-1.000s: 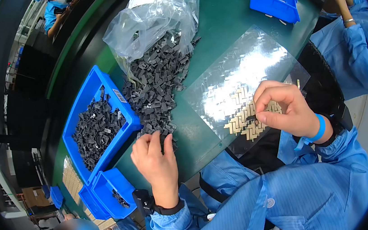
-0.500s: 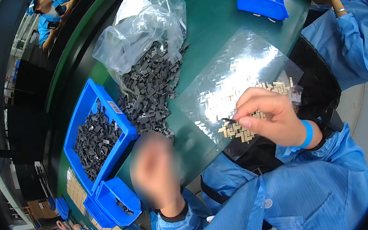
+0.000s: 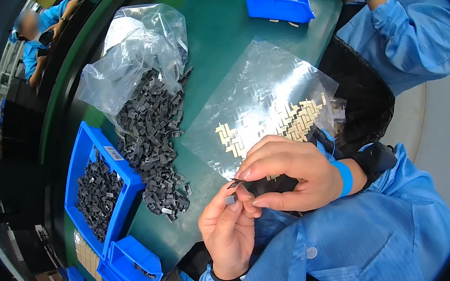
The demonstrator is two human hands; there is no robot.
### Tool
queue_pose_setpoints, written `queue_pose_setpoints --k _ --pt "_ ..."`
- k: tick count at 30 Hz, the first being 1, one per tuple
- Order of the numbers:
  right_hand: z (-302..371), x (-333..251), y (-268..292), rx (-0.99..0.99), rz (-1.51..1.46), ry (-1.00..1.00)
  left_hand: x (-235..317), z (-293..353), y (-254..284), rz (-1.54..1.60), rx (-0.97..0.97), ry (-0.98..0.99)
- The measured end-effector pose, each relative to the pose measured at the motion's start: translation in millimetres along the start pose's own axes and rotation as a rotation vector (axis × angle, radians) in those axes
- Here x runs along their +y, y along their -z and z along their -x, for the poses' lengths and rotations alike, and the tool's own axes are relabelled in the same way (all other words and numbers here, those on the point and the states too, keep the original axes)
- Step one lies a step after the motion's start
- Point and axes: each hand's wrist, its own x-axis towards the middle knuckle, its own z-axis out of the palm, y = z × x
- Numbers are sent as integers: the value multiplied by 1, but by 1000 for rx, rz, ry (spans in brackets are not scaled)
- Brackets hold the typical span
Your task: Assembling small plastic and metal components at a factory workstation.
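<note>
My left hand [image 3: 226, 233] pinches a small grey plastic piece [image 3: 230, 200] between thumb and fingers, low in front of my chest. My right hand [image 3: 301, 173], with a blue wristband, meets it from the right. Its fingertips close on a small thin black piece [image 3: 236, 183] right above the grey one. Whether the two pieces touch, I cannot tell. Behind my right hand lies a clear plastic sheet [image 3: 251, 76] with rows of small pale gold strips [image 3: 303, 120] on it; the hand covers part of them.
Left of my hands, loose dark grey pieces [image 3: 149, 132] spill from a clear bag [image 3: 132, 56]. A large blue bin [image 3: 131, 180] holds more, beside a smaller blue bin [image 3: 137, 249]. Another blue bin [image 3: 279, 9] stands at the far edge. A co-worker's arm [image 3: 394, 16] is at upper right.
My hands have come together: the right moved left and down with the black piece, the left moved right from beside the bins. The view has shifted, so the table items sit further left.
</note>
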Motion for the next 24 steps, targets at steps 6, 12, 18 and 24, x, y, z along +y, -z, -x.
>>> queue_pose_setpoints --k 6,12,18,24 --pt "4 2 -1 -33 -61 -36 -4 6 -5 -106 -76 36" --pt "9 -1 -3 66 -317 -240 -4 6 0 -179 -63 -60" --pt "14 2 -12 137 -459 -410 -5 3 1 -344 -17 -248" --pt "16 -1 -15 106 -594 -519 -9 4 -5 -262 119 -199"
